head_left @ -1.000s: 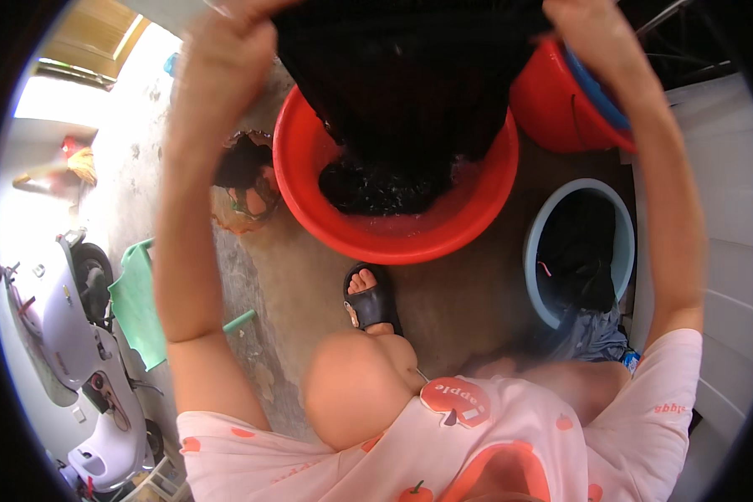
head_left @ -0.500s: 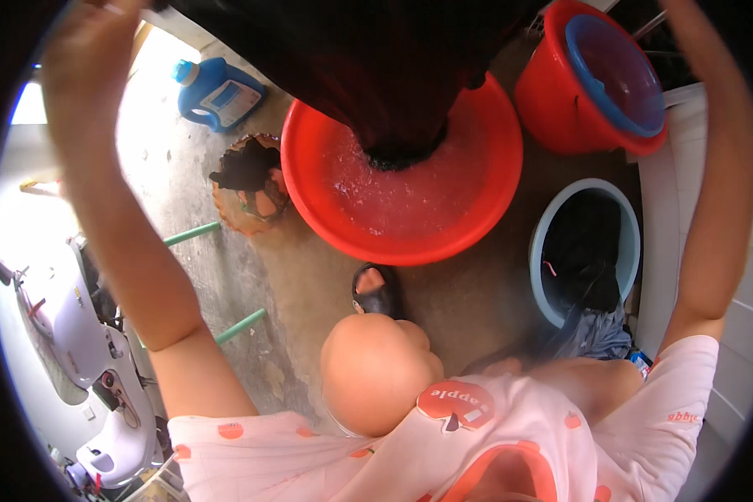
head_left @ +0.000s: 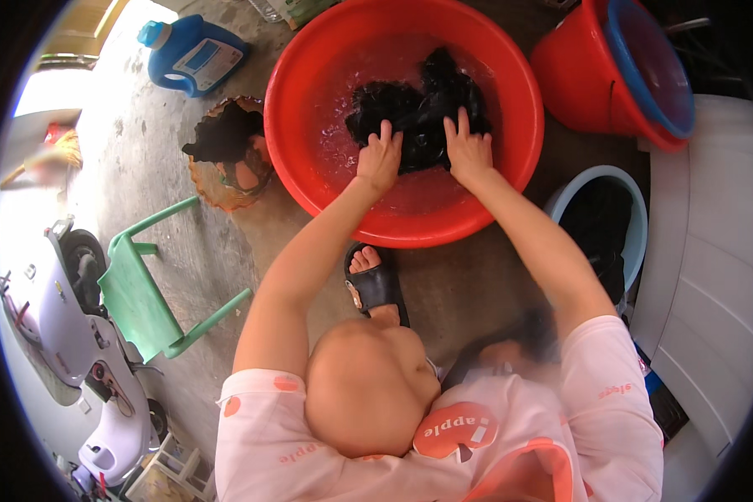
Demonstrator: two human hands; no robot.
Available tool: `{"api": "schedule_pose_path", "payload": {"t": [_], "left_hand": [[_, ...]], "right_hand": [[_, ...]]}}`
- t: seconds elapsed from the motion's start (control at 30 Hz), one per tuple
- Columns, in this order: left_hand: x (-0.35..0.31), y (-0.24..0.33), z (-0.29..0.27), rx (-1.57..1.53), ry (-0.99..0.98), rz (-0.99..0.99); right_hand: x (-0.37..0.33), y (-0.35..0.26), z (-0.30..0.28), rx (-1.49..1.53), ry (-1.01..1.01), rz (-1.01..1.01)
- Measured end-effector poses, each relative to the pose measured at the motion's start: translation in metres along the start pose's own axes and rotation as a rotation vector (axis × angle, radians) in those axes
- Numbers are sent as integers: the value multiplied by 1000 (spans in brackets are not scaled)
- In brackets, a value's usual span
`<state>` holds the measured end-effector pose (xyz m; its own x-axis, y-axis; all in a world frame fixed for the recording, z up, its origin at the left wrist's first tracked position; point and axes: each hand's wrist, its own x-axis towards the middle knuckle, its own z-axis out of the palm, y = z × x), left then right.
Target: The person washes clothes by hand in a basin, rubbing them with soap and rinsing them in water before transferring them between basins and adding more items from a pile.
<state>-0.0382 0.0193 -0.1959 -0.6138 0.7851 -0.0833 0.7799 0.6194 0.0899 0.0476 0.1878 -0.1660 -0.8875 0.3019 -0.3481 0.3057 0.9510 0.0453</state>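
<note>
A wet black garment [head_left: 427, 109] lies bunched in the water of a large red basin [head_left: 309, 194]; its exact kind does not show. My left hand [head_left: 380, 159] presses on the near left part of the cloth, with fingers stretched out and apart. Beside it, my right hand [head_left: 468, 149] rests on the cloth's near right part, its fingers also spread. Some fingertips and both thumbs are partly hidden by the cloth. Foamy water surrounds the garment.
A blue detergent bottle [head_left: 197, 58] and a torn-edged container [head_left: 226, 194] stand left of the basin. To the right are red [head_left: 565, 79] and blue [head_left: 644, 63] nested tubs and a light-blue basin [head_left: 640, 243] holding black cloth. A green stool [head_left: 142, 297] and scooter [head_left: 58, 335] are leftward.
Both hands have come down and inward from high at the picture's edges to the basin. The black garment, held up before, now lies in the water. The view has shifted slightly.
</note>
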Motion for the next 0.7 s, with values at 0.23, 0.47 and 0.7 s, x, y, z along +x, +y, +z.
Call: {"api": "schedule_pose_path", "payload": {"t": [0.23,0.47,0.7], "left_hand": [[-11,-2,45,318,-432,-110],[-26,12,43,239,-593,56],[-34,-19,1,-160,-624,64]], "right_hand": [[6,-42,66,-401,-227,99],[2,-39,99,-454,-342,-165],[-14,6,21,-129,-170,-111]]}}
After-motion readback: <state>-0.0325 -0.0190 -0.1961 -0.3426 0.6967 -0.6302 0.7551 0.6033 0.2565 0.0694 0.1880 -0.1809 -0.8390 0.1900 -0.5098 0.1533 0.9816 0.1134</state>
